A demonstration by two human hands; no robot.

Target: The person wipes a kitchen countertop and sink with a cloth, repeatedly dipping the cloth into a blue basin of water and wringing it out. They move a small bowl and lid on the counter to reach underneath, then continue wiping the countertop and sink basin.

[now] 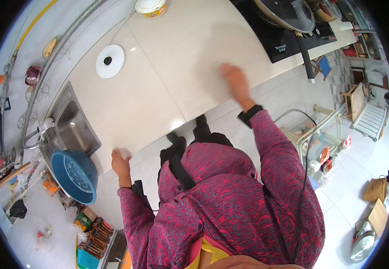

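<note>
My left hand [121,164] rests at the front edge of the beige countertop [167,57], its thumb spread and nothing in its grasp. It is just right of a blue plastic basin [75,176], which has what looks like water inside. My right hand [235,80] is over the counter's front part, left of the black cooktop [282,47]. Motion blurs its fingers, and no object shows in it. I cannot tell whether it touches the surface.
A steel sink [77,124] with a white faucet [48,124] lies at left. Farther back are a white kettle base [112,62] and a lidded pot [150,6]. A lidded frying pan [288,15] sits on the cooktop, its handle [304,57] jutting past the edge. A glass-shelved cart [322,134] stands right.
</note>
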